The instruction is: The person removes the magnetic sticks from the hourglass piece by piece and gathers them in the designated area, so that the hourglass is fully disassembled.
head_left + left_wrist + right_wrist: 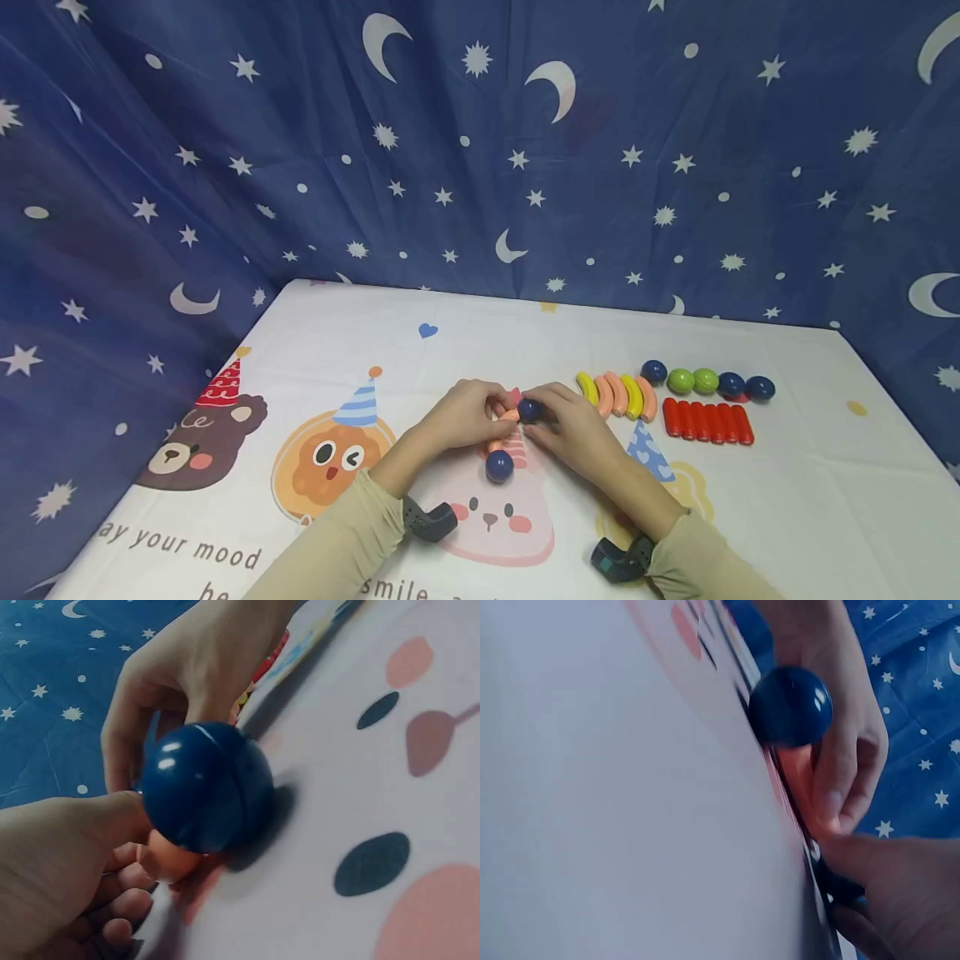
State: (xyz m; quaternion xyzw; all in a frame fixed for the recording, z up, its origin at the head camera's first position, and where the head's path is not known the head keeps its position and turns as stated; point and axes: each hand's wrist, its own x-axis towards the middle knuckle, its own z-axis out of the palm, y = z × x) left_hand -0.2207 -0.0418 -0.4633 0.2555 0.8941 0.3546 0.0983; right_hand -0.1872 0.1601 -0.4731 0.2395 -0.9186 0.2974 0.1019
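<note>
My left hand grips an orange curved piece, banana-like in shape, low over the printed pink animal on the cloth. At the piece's near end sits a dark blue ball, large in the left wrist view. Between thumb and fingers, my right hand pinches a second dark blue ball against the far end of the orange piece. The fingers of both hands meet there and partly hide the piece. In the right wrist view, the right hand covers most of its ball.
Right of the hands lies a row of yellow and orange curved pieces. Beyond it are dark blue balls and green balls, with red rods in front. A starry blue curtain stands behind the white-clothed table.
</note>
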